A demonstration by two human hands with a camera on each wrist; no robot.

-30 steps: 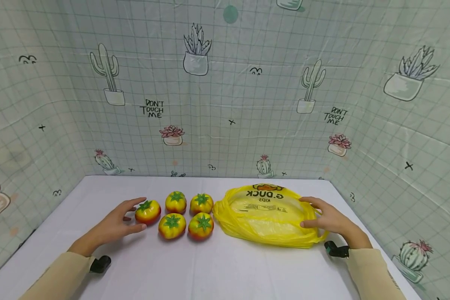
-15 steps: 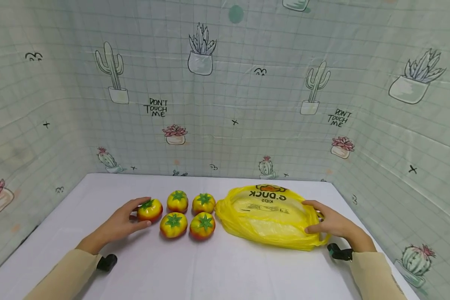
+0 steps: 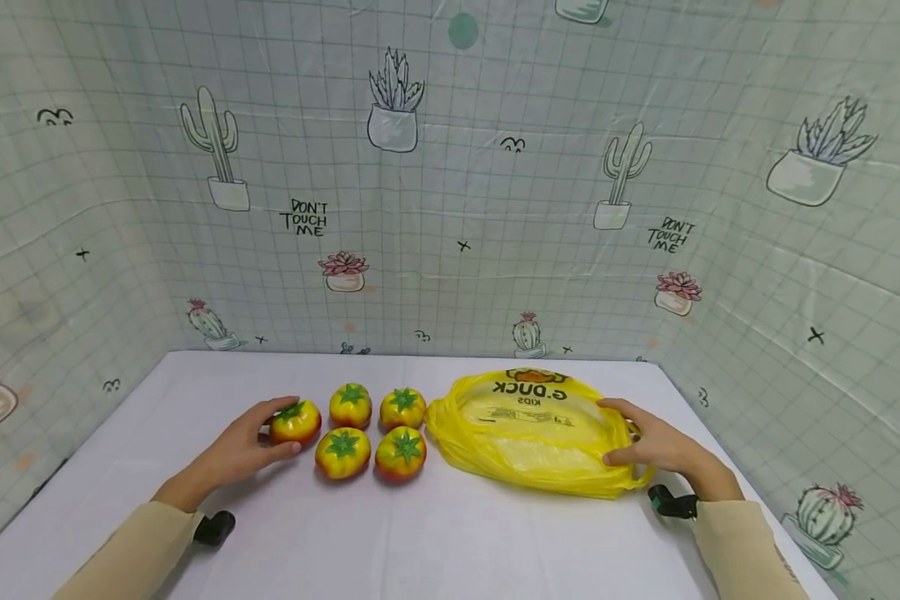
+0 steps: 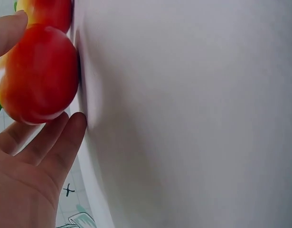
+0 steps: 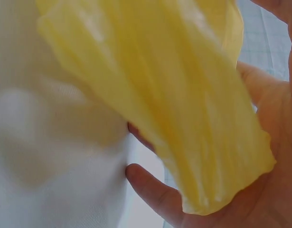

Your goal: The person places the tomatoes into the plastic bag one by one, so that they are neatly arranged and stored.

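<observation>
My left hand curves round the leftmost red-and-yellow toy tomato, fingers at its far left side and thumb at its near side. In the left wrist view the fingertips are right at the glossy red tomato, and the thumb overlaps its upper edge. Several more toy tomatoes with green star-shaped leaves stand to the right. My right hand is spread at the right end of a yellow plastic bag, its thumb and index finger over the bag's edge. Seen from the right wrist, crumpled yellow plastic lies across the palm.
A white cloth covers the table. Patterned fabric walls with cactus prints close off the back and both sides. Black wrist cameras sit under both forearms. The bag lies flat just right of the tomatoes.
My left hand has moved slightly right and closed in round the leftmost tomato. The right hand stays at the bag's end, and the bag and other tomatoes keep their places.
</observation>
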